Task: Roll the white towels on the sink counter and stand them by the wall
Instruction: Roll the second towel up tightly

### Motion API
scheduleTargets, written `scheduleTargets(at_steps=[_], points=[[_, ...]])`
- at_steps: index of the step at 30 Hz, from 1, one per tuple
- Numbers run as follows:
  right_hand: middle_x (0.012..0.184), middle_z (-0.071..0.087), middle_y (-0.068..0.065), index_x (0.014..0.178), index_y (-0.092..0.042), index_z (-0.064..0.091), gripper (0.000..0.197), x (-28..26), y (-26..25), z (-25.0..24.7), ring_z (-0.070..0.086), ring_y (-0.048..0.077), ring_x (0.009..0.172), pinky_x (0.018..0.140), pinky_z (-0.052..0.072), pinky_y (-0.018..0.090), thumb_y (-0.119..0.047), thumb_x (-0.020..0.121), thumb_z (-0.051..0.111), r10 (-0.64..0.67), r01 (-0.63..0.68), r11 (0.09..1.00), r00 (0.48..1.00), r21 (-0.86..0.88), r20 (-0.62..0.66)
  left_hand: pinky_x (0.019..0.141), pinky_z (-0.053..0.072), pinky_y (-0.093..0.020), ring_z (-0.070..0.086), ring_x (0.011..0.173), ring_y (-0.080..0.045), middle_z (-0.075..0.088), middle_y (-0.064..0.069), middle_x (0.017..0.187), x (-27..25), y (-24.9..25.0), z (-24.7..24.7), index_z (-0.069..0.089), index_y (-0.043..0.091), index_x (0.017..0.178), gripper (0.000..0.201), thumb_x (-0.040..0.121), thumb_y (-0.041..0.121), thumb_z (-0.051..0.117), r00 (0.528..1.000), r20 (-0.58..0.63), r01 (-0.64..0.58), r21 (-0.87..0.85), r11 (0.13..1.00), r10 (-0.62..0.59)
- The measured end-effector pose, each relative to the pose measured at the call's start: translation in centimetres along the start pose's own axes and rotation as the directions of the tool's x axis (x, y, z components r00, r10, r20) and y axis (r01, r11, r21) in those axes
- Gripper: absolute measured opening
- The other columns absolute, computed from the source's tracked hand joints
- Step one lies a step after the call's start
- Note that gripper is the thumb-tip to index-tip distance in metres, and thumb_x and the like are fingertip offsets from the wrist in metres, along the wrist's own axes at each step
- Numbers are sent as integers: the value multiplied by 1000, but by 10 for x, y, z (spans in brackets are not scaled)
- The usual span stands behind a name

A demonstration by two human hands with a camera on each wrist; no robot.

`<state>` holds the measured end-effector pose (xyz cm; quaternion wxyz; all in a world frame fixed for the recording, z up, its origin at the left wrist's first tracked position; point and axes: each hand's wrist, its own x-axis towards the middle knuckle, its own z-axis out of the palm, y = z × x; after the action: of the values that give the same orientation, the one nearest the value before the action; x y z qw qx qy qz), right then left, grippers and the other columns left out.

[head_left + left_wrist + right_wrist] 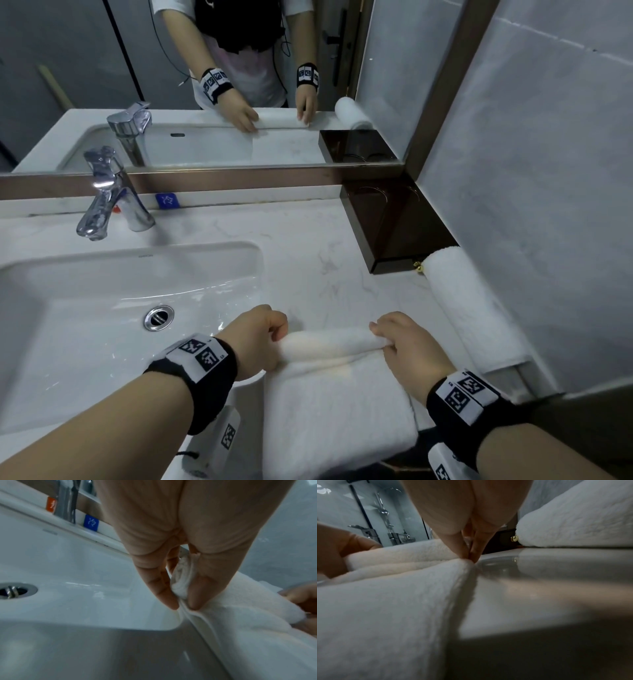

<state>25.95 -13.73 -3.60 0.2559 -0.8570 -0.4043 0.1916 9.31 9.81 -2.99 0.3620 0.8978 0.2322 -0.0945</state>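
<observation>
A white towel lies flat on the counter's near edge, right of the basin, its far end curled into a thin roll. My left hand grips the roll's left end; in the left wrist view the thumb and fingers pinch the towel's rolled end. My right hand pinches the roll's right end, the fingertips meeting on the towel's edge. A second, finished towel roll lies against the right wall.
The basin with its drain fills the left. A chrome tap stands behind it below the mirror. A dark brown box sits in the back right corner. Bare marble counter lies between them.
</observation>
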Motion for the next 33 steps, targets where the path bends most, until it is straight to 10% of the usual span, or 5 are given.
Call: scheduleTargets(at_steps=[7,13,18,28,33], points=[[119,50,-11,115,-12,65,27,2,-3,-1,51,3,110,94,30,8,-30,95,60,24,-24,1000,1000,11,-3,62,33,-26,43,77,-18,38,5,97,-4,18,2,34,23,76,30,70,12,61,997,10,-75,353,932,77],[110,55,-3,103,-8,66,18,6,-4,5,57,13,103,96,44,28,-23,93,63,17,-15,999,999,46,-36,87,38,-30,50,106,-17,48,11,120,4,47,7,45,28,122,48,81,48,60,993,56,-121,337,934,108],[105,53,-8,98,-9,66,15,4,0,6,57,6,96,89,43,16,-23,92,65,-5,8,997,999,73,-41,71,40,-25,54,89,-15,54,8,104,27,65,13,57,25,114,41,78,44,65,980,199,-58,385,921,-22],[103,45,-19,62,-30,46,35,12,-14,-10,40,7,101,92,23,32,-54,86,55,27,-24,956,1000,-291,5,93,45,-39,50,115,-27,47,-8,128,27,71,31,44,11,129,46,90,31,60,971,230,-194,618,762,60],[111,49,-13,110,-31,58,37,33,-31,-11,49,6,95,83,35,23,-53,80,61,-39,69,989,975,-131,217,84,40,-37,48,115,-30,45,-11,130,31,69,36,41,8,132,47,93,30,52,963,234,-256,647,718,132]])
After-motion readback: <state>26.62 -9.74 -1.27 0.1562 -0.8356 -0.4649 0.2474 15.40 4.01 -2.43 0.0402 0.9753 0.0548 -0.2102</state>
